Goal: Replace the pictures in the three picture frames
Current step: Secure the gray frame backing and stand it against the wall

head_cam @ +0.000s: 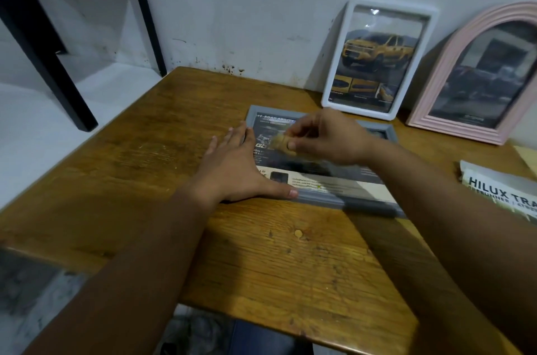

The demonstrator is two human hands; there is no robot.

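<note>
Centre of view: grey rectangular frame lying flat on grained wooden table. Left hand presses its edge, fingers spread; right hand (blurred) has fingertips pinched together above the printed picture.

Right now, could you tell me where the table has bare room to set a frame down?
Bare wood lies left of the grey frame, to the table edge, and along the near edge. Crowded: the white frame, pink frame and brochure.
</note>
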